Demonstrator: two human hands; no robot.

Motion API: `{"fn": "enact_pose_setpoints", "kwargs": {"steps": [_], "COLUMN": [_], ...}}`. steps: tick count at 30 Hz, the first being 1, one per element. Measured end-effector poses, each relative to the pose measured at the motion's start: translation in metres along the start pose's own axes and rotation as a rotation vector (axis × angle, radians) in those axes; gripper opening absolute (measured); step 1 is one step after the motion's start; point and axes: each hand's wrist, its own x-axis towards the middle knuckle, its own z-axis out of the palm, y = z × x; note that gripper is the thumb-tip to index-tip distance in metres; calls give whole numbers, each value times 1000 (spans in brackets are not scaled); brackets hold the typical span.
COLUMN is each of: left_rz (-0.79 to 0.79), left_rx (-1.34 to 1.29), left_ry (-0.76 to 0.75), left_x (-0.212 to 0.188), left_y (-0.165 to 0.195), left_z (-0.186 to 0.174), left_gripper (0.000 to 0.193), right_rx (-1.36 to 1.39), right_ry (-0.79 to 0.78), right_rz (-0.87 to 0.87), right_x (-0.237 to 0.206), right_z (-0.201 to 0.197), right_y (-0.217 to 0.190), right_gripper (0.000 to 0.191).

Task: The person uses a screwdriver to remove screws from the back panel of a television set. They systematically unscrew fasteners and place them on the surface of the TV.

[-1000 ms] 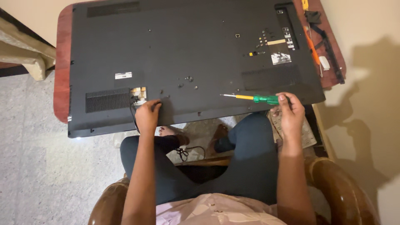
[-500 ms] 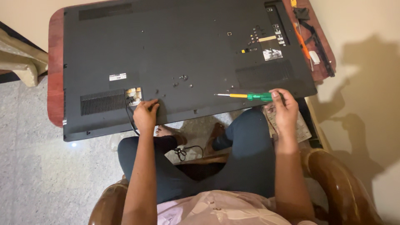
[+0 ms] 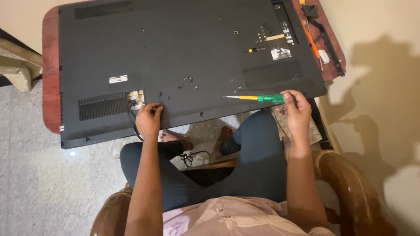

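A large flat television lies face down on a red-brown table, its black back panel up. My left hand rests on the panel's near edge, fingers curled beside the cable socket where a black cable hangs down. My right hand grips a screwdriver with a green and yellow handle, lying flat over the panel with its tip pointing left.
A second orange-handled tool and a black strap lie on the table's right edge. I sit in a wooden armchair; my legs are under the table. A wall stands at right, speckled floor at left.
The view has shifted slightly, so the television sits higher and more to the left in frame. Both hands keep the same places on the panel edge and the screwdriver.
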Motion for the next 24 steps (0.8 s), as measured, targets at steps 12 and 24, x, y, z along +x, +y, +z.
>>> {"fn": "enact_pose_setpoints", "kwargs": {"steps": [12, 24], "left_rz": [-4, 120], "left_rx": [-24, -51], "left_ry": [31, 134], "left_x": [-2, -5], "left_y": [4, 57], "left_z": [3, 2], "left_gripper": [20, 20], "right_rx": [-2, 105], "right_ry": [31, 165], "right_rz": [-39, -72], "right_x": [3, 9], "right_z": [-18, -50], "right_y": [7, 6], "right_gripper": [19, 18]}}
